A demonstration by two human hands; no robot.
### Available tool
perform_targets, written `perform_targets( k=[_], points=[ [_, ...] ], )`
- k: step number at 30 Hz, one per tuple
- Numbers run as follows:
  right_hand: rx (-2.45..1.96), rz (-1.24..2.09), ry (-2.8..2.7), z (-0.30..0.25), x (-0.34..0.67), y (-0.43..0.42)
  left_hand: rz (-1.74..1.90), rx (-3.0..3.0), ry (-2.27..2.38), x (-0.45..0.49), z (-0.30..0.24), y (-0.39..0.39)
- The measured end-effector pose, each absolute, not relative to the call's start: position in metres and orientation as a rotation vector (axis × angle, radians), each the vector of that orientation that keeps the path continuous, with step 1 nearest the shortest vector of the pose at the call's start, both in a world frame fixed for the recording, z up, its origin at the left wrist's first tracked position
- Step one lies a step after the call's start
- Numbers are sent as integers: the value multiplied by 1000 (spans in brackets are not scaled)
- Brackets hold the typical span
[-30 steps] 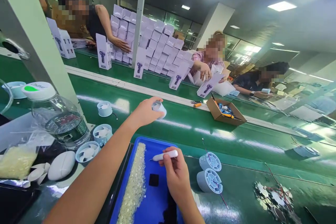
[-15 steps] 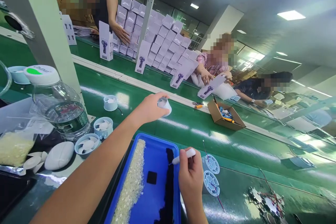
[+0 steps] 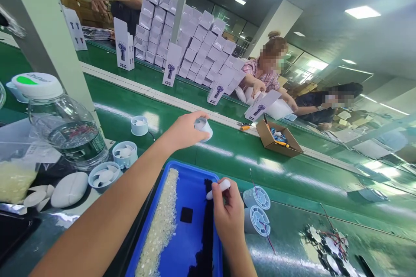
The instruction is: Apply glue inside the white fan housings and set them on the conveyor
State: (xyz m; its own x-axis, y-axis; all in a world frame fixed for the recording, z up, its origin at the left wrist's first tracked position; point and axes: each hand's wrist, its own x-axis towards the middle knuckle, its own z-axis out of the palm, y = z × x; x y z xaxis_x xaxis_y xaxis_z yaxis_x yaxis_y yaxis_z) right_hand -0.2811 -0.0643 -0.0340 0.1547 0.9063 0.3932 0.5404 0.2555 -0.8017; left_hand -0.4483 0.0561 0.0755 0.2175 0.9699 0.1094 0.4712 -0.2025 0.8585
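Observation:
My left hand (image 3: pixel 185 130) is stretched out over the green conveyor belt (image 3: pixel 227 156) and is closed round a small white round fan housing (image 3: pixel 203 126). My right hand (image 3: pixel 229 216) hovers over the right side of a blue tray (image 3: pixel 191 186), pinching a white pen-like tool (image 3: pixel 218 188) whose tip points left over a strip of small black pieces (image 3: pixel 206 229). A band of tiny pale discs (image 3: pixel 160 229) and a black square pad (image 3: pixel 186 215) lie in the tray. Two more round housings (image 3: pixel 256 207) with red wires stand just right of the tray.
At my left stand a water bottle (image 3: pixel 61 125), three white fan housings (image 3: pixel 125 153), white oval shells (image 3: pixel 69 189) and a bag of pale parts (image 3: pixel 14 177). Across the belt, other people handle white cartons beside a big stack of boxes (image 3: pixel 198 47). A cardboard box (image 3: pixel 277 138) sits on the belt.
My right hand has drawn the white tool back and left over the black strip. My left hand stays out over the belt with the housing. The camera has shifted slightly.

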Motion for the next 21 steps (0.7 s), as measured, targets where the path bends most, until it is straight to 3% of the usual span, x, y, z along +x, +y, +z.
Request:
perform_targets(
  k=[13,17,21],
  points=[
    [-1239,572,-1558,-27,-294,-81,981,1533,1274,-440,71,55],
    [-1204,763,-1704,-25,-297,-82,1096,1337,1145,-436,70,58],
    [-1119,734,-1427,-25,-295,-79,1123,1077,895,-432,72,61]
  ],
)
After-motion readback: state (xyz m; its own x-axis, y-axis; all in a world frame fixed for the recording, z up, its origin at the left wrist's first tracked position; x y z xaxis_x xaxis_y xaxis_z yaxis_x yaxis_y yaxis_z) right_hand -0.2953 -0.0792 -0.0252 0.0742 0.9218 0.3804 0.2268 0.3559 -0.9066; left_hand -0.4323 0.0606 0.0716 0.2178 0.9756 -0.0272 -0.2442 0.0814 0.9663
